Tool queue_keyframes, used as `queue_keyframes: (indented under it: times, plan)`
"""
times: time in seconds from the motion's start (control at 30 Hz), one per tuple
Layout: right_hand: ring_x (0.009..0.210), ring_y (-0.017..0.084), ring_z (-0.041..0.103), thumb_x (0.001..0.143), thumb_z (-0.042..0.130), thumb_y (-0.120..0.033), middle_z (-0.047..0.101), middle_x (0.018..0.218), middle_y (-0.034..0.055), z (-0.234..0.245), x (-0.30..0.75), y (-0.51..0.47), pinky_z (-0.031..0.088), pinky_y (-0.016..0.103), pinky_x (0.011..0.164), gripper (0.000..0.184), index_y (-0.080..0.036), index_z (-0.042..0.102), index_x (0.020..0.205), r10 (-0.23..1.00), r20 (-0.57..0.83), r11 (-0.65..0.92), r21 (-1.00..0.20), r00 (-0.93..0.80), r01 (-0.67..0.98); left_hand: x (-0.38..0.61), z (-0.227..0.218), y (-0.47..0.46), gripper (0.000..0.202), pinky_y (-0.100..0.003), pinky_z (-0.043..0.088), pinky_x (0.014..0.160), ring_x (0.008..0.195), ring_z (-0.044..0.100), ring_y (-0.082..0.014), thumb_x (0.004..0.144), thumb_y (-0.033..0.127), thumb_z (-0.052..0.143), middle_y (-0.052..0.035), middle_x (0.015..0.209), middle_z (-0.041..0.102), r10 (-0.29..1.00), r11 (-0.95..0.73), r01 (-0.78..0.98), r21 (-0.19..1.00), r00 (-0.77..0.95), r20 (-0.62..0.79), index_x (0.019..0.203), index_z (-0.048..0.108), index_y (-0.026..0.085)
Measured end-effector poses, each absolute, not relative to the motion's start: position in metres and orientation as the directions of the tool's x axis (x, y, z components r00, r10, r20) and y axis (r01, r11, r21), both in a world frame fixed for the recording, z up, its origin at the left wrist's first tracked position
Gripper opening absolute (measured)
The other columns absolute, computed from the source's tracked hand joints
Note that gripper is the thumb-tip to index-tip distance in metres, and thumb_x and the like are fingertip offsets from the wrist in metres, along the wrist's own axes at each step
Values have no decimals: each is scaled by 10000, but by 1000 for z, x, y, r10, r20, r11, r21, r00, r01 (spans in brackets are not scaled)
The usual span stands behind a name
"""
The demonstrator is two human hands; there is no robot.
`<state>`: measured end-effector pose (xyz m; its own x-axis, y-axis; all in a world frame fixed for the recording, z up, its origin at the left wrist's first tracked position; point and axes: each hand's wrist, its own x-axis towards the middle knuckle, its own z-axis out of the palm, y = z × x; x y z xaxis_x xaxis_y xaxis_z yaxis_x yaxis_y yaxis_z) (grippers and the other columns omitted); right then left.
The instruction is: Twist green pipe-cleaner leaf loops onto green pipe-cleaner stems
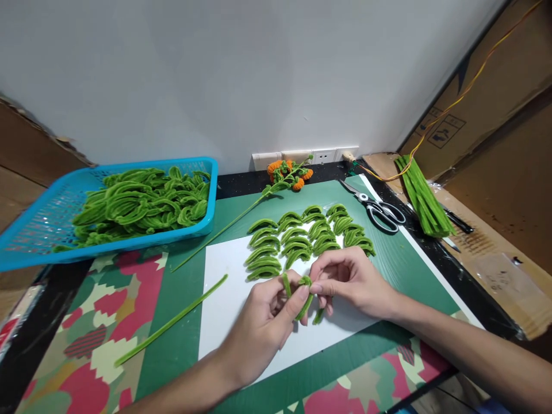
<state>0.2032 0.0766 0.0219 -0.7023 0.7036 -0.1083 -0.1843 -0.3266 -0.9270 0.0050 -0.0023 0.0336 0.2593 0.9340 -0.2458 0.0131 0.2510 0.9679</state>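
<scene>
My left hand [276, 313] and my right hand [347, 282] meet over a white sheet [228, 322]. Between them is a green pipe cleaner [304, 307], bent over at the top. Thumb and fingers of both hands pinch it, and its ends stick out around the fingertips. Just beyond lie short curved green pipe-cleaner pieces [263, 251], grouped in rows on the sheet. To the left a single straight green pipe cleaner [172, 319] crosses the sheet's edge and the patterned surface.
A blue basket [211, 198] heaped with looped green pieces stands at the left. Behind the rows lies an orange pipe-cleaner flower stem [297, 183]. Scissors [377, 210] rest at the right, near a bundle of green pipe cleaners [425, 198]. A yellow-red wire [466, 92] runs to the wall outlet.
</scene>
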Motion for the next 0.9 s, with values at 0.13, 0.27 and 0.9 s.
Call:
queue_keyframes:
  times: [0.13, 0.27, 0.9]
  plan:
    - [566, 113, 681, 817, 955, -393, 718, 775, 7, 24, 204, 74, 563, 201, 472, 283, -169, 787, 852, 777, -15, -167, -969, -630, -182, 2, 36, -2, 326, -214, 301, 424, 430, 366, -55, 1062, 463, 667, 10, 701, 670, 888, 304, 35, 952, 350, -297, 936, 697, 163]
    - [580, 113, 688, 902, 882, -387, 715, 853, 13, 25, 205, 75, 548, 203, 475, 251, -187, 806, 1033, 768, -8, -152, -974, -641, -170, 2, 36, -3, 339, -216, 248, 440, 516, 366, -88, 1081, 499, 621, 30, 700, 577, 895, 310, 64, 948, 317, -314, 996, 695, 179]
    - [657, 117, 617, 1053, 604, -176, 684, 899, 28, 21, 212, 67, 490, 243, 564, 71, -208, 652, 1012, 616, 479, 710, -682, -625, 176, 6, 41, 1, 490, -263, 376, 570, 631, 455, -154, 1001, 560, 665, -7, 650, 579, 947, 196, 202, 960, 214, -239, 731, 760, 163]
